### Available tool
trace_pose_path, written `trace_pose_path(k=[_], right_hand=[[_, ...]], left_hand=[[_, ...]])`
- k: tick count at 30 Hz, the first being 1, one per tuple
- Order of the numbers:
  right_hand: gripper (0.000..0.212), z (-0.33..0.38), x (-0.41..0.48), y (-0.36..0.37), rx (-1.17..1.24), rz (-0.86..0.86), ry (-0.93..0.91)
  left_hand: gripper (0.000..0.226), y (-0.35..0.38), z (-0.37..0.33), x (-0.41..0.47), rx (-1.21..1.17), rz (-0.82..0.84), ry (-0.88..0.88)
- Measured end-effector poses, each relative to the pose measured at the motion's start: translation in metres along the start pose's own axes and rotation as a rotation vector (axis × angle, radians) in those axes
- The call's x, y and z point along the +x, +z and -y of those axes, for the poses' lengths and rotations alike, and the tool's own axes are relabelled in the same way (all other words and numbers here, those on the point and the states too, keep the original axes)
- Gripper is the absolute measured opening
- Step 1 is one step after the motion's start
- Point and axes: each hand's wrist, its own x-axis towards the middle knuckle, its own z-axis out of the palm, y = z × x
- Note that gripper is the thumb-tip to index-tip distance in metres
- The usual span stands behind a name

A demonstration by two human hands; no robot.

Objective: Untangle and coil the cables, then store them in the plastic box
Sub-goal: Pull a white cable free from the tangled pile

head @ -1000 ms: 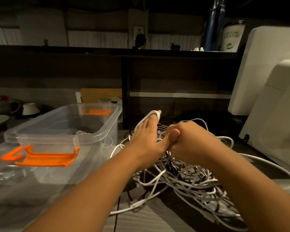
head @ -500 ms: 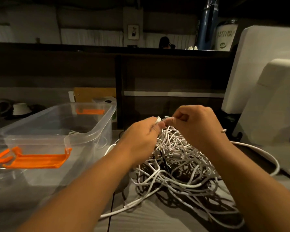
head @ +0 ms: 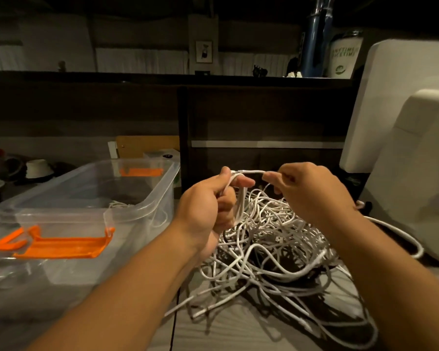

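A big tangle of white cables (head: 271,247) lies on the grey table in front of me. My left hand (head: 211,209) grips a small coil of white cable (head: 240,196) looped over its fingers, held above the tangle. My right hand (head: 307,191) pinches the free end of that same cable, and a short stretch (head: 251,171) runs taut between both hands. The clear plastic box (head: 147,206) with orange latches stands to the left, open, with a coiled cable (head: 118,205) lying on its bottom.
The box's clear lid with orange clips (head: 61,245) lies at the front left. A white monitor back and stand (head: 411,158) rise at the right. A dark shelf unit (head: 264,117) stands behind the tangle. Cups and dishes (head: 37,168) sit at far left.
My hands have drawn apart, so the cable end is now stretched between them. The left hand has closed around the coil it was winding.
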Motion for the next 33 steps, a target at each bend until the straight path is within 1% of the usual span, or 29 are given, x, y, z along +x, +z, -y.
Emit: trace_pose_path(k=[2,3,6,9,10,13,15,17,19,20,22,24,26,27,28,30,33], right_hand=[[0.043,0.002,0.000,0.002,0.060,-0.019,-0.004],[0.041,0.004,-0.001,0.003,0.070,0.007,-0.029],[0.035,0.016,-0.006,0.013,0.064,0.213,-0.181],[0.040,0.025,-0.010,0.017,0.044,0.379,-0.243],[0.037,0.026,-0.011,0.016,0.034,0.417,-0.253],[0.019,0.028,-0.015,0.017,-0.018,0.494,-0.286],[0.015,0.031,-0.017,0.018,-0.084,0.499,-0.311],[0.009,0.033,-0.018,0.019,-0.124,0.459,-0.321],[0.019,0.035,-0.019,0.017,-0.150,0.435,-0.323],[0.023,0.035,-0.020,0.016,-0.163,0.432,-0.332],[0.026,0.038,-0.023,0.011,-0.191,0.430,-0.355],[0.024,0.040,-0.026,0.007,-0.246,0.444,-0.356],[0.024,0.043,-0.028,0.003,-0.252,0.462,-0.317],[0.018,0.043,-0.028,0.003,-0.243,0.448,-0.289],[0.008,0.042,-0.026,0.002,-0.224,0.415,-0.280],[0.016,0.041,-0.024,0.001,-0.191,0.339,-0.244],[0.013,0.035,-0.021,0.000,-0.150,0.236,-0.223]], left_hand=[[0.048,0.005,-0.003,-0.003,-0.127,0.074,-0.013],[0.048,0.006,-0.005,-0.004,-0.186,0.101,0.003],[0.057,0.007,-0.011,-0.006,-0.272,0.123,0.078],[0.069,0.004,-0.014,-0.006,-0.292,0.121,0.098],[0.072,0.002,-0.013,-0.006,-0.301,0.126,0.093],[0.080,-0.001,-0.011,-0.003,-0.296,0.141,0.094],[0.084,0.000,-0.008,-0.002,-0.203,0.143,0.120],[0.100,0.001,-0.005,0.000,-0.044,0.162,0.164],[0.120,0.002,-0.002,0.001,0.150,0.162,0.218],[0.126,0.002,0.001,0.002,0.229,0.147,0.241],[0.125,0.002,0.005,0.004,0.338,0.136,0.252],[0.117,0.005,0.009,0.004,0.480,0.139,0.247],[0.113,0.007,0.013,0.007,0.647,0.133,0.272],[0.114,0.006,0.015,0.009,0.720,0.114,0.294],[0.116,0.002,0.016,0.013,0.800,0.084,0.317],[0.116,-0.008,0.019,0.022,0.972,0.048,0.339],[0.099,-0.018,0.024,0.025,1.136,0.088,0.305]])
